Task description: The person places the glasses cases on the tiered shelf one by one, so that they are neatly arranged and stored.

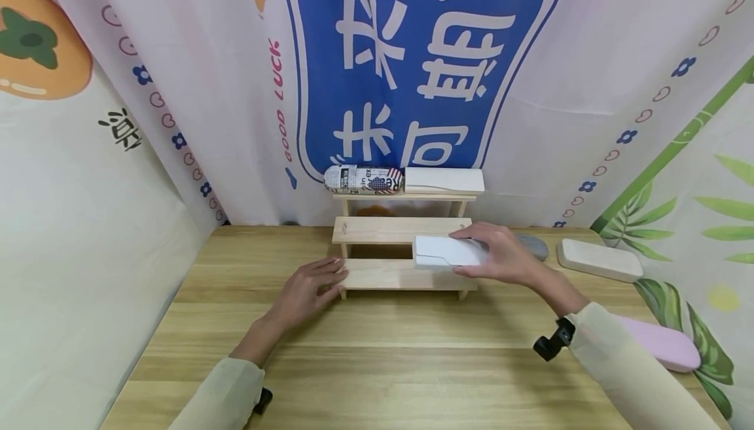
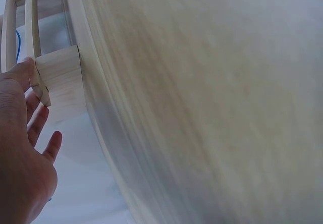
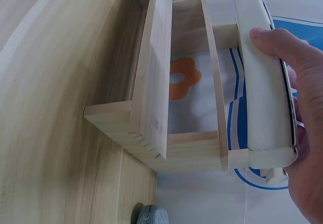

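Observation:
A three-step wooden display stand [image 1: 377, 273] stands on the table against the curtain. My right hand [image 1: 501, 253] holds a white glasses case [image 1: 444, 251], thumb on one long side and fingers on the other, over the right part of the lower steps. In the right wrist view that glasses case [image 3: 267, 82] has a dark seam along its edge. My left hand [image 1: 309, 289] grips the left end of the bottom step; the left wrist view shows fingers [image 2: 38, 123] around the board's end. On the top step lie a newspaper-print glasses case [image 1: 362, 180] and a white flap case [image 1: 444, 180].
Right of the stand, a grey case [image 1: 533, 247], partly behind my right hand, and a white case [image 1: 599, 260] lie on the table [image 1: 383, 364]. A pink case [image 1: 662, 343] is near the right edge, partly behind my sleeve. Printed curtains [image 1: 235, 89] hang behind and beside.

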`<state>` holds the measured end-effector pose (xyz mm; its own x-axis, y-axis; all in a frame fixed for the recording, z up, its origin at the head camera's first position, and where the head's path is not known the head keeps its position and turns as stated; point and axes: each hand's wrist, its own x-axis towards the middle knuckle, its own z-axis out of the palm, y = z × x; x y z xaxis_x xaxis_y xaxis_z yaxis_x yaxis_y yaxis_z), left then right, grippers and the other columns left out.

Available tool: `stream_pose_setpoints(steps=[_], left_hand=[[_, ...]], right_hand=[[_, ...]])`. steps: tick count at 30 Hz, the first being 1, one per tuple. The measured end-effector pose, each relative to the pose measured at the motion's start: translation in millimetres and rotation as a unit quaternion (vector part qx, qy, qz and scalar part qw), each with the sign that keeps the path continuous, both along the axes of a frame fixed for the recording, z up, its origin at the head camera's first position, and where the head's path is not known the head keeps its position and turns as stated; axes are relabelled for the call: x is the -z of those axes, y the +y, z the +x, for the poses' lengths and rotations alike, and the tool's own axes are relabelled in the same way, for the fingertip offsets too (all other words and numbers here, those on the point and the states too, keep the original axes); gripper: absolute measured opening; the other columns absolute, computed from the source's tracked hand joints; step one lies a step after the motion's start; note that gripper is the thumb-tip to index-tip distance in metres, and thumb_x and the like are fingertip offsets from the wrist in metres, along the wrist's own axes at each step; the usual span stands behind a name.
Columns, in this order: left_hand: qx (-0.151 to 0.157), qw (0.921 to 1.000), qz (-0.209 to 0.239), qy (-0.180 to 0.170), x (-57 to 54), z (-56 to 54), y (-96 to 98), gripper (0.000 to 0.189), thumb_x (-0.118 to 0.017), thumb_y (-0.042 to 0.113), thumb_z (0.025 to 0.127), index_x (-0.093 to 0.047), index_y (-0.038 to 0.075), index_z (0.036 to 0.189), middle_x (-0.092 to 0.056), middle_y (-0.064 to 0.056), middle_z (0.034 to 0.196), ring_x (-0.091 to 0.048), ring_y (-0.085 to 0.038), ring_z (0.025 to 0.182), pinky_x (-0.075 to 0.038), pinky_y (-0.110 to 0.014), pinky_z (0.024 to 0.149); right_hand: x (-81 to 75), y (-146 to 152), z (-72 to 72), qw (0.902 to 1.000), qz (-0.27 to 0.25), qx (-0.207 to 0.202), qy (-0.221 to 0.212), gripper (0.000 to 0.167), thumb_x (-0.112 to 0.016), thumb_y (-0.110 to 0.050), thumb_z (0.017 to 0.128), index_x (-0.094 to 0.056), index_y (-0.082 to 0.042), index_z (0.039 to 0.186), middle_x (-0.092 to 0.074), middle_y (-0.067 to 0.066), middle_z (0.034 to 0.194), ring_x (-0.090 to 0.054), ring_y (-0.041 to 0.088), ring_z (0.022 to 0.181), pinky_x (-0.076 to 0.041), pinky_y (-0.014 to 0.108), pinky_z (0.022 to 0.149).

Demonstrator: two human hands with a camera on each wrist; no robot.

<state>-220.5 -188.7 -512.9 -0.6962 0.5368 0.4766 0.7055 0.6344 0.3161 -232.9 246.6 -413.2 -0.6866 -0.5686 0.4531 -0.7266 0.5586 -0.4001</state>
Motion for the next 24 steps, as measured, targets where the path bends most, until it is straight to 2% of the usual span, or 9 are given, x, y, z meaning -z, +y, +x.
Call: stream_pose_setpoints(steps=[12, 24], left_hand=[[0.014, 0.9998, 0.016, 0.005, 2.8, -4.3, 0.1, 0.034, -0.084, 0.015, 0.092, -0.078, 0.004, 0.123, -0.069, -0.017, 0.138, -0.065, -0.040, 0.130, -0.053, -0.055, 0.110], [0.014, 0.9998, 0.014, 0.006, 5.1, -5.6, -1.2, 0.034, -0.083, 0.016, 0.093, -0.077, 0.005, 0.125, -0.068, -0.016, 0.139, -0.065, -0.038, 0.131, -0.052, -0.055, 0.112]], right_hand=[[-0.9, -17, -8.0, 0.9997, -0.005, -0.014, 0.020, 0.060, -0.097, -0.030, 0.074, -0.077, -0.010, 0.127, -0.078, 0.008, 0.118, -0.072, 0.021, 0.094, -0.057, 0.027, 0.065], [-3.9, -38, -19.2, 0.9994, -0.010, -0.022, 0.025, 0.060, -0.096, -0.029, 0.073, -0.077, -0.005, 0.124, -0.079, 0.012, 0.116, -0.072, 0.024, 0.091, -0.056, 0.027, 0.063]])
